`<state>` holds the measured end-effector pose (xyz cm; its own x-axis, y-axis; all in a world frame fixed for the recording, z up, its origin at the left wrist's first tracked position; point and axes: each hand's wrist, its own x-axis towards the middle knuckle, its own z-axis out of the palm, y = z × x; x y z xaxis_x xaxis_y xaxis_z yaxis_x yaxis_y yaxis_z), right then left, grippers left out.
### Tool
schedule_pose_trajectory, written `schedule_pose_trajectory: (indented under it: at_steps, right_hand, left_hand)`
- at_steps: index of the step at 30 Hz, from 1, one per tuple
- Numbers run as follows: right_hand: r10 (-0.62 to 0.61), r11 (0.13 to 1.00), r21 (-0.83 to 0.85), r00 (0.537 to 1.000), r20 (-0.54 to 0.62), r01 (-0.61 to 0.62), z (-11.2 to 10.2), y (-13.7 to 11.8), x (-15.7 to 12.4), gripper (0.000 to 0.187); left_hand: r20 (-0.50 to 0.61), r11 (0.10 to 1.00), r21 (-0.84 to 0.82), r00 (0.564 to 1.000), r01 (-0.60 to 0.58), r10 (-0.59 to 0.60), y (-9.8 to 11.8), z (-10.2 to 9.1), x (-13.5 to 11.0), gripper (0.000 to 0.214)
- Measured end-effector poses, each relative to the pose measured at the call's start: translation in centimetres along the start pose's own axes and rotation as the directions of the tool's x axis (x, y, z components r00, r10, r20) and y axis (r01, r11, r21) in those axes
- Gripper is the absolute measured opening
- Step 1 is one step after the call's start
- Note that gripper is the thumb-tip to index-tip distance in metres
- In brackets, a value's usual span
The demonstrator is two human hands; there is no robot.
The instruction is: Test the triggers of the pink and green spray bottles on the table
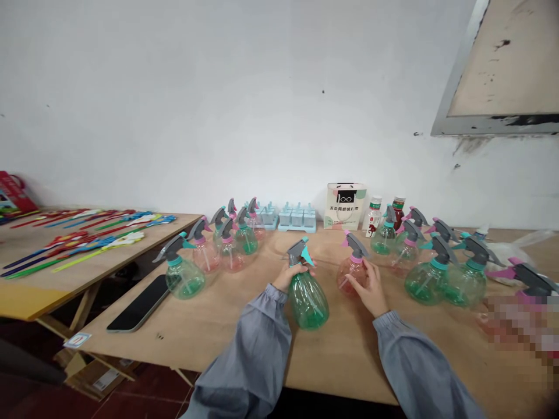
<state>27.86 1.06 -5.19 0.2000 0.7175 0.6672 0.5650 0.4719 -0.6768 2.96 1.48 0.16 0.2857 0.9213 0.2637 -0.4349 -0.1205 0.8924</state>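
My left hand (pixel 286 277) is closed around the neck of a green spray bottle (pixel 309 302), which leans slightly and has a grey head with a turquoise trigger. My right hand (pixel 369 285) grips the side of a pink spray bottle (pixel 349 273), thumb at its front and fingers behind. This one stands on the brown table (pixel 336 361) and has a grey and pink head. More pink and green spray bottles stand on both sides, among them a green spray bottle (pixel 186 279) at the left and another green spray bottle (pixel 427 283) at the right.
A black phone (pixel 137 305) lies at the table's left edge. Along the wall stand light-blue moulds (pixel 297 218), a paper bag (pixel 345 206) and two drink bottles, one white (pixel 372 218). A second table (pixel 48 285) on the left holds colourful long-handled items (pixel 96 247).
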Motion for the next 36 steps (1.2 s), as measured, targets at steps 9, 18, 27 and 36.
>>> schedule_pose_trajectory:
  at_steps: [9,18,27,36]
  right_hand:
    - [-0.009,1.000,0.014,1.000,0.016,0.009,-0.2,0.0,-0.2,0.070]
    - [-0.003,0.999,0.032,1.000,0.024,0.002,-0.2,0.0,-0.3,0.069]
    - [-0.013,0.999,0.034,1.000,0.009,0.013,-0.4,-0.2,-0.3,0.069]
    - [-0.004,0.999,0.032,1.000,0.014,0.004,-0.3,0.0,-0.3,0.068]
  left_hand:
    - [0.005,0.999,-0.032,1.000,0.010,-0.009,0.2,0.0,0.0,0.039]
    - [0.021,0.999,-0.045,1.000,-0.004,0.005,0.7,0.5,-0.3,0.040]
    - [-0.056,0.995,-0.100,0.998,0.022,-0.028,0.3,0.6,0.0,0.036]
    - [-0.039,0.998,-0.058,0.999,0.032,-0.035,1.0,1.0,-0.3,0.037]
